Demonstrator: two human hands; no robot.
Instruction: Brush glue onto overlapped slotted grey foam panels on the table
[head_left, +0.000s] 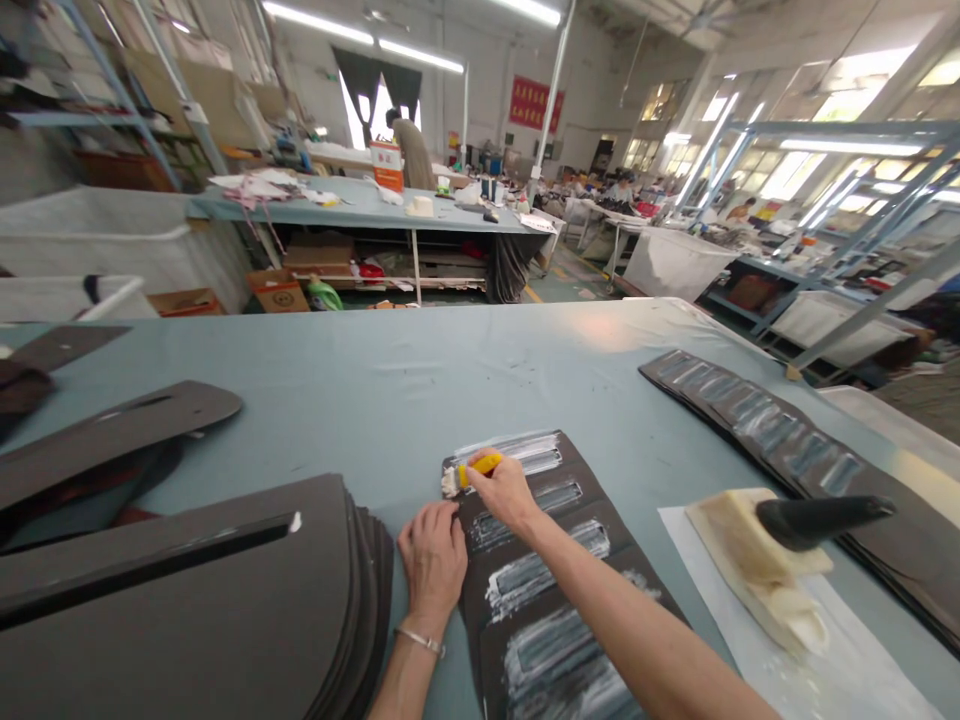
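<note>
My right hand (504,490) is closed round a yellow-handled brush (471,472) whose white bristles touch the far end of a row of overlapping dark pieces (536,580) streaked with whitish glue around their slots. My left hand (433,557) lies flat on the left edge of that row, fingers together, a bracelet on the wrist. Both hands sit near the front middle of the blue-grey table (420,390).
A stack of dark slotted panels (202,590) lies front left, with more dark pieces (112,430) behind it. At right stand a glue-caked pot with a black handle (772,560) on white paper and a glued row of pieces (787,440). A person works at a far table.
</note>
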